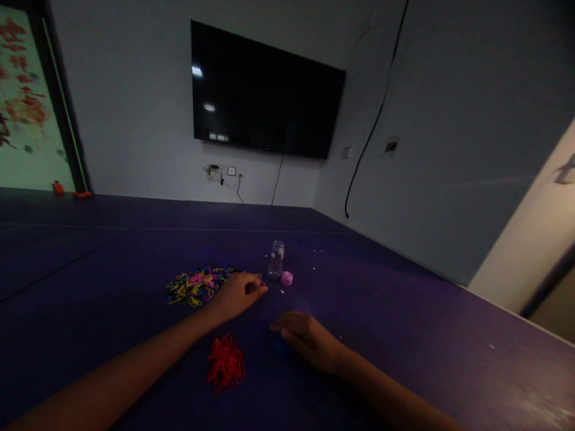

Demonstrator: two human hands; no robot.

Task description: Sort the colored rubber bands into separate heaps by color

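Observation:
My left hand (239, 293) reaches forward to the right edge of a heap of mixed coloured rubber bands (197, 284), its fingers pinched together; what they grip is too small to make out. My right hand (308, 338) lies palm down on the purple surface (404, 335), fingers curled over a small blue patch that is mostly hidden. A pile of red bands (226, 362) lies between my forearms. A small clear bottle (276, 258) stands upright beyond my left hand, with its pink cap (287, 278) lying beside it.
A dark TV (265, 96) hangs on the far wall above sockets and cables. A black cable (372, 129) runs down the right wall. Small white specks dot the purple surface near the bottle.

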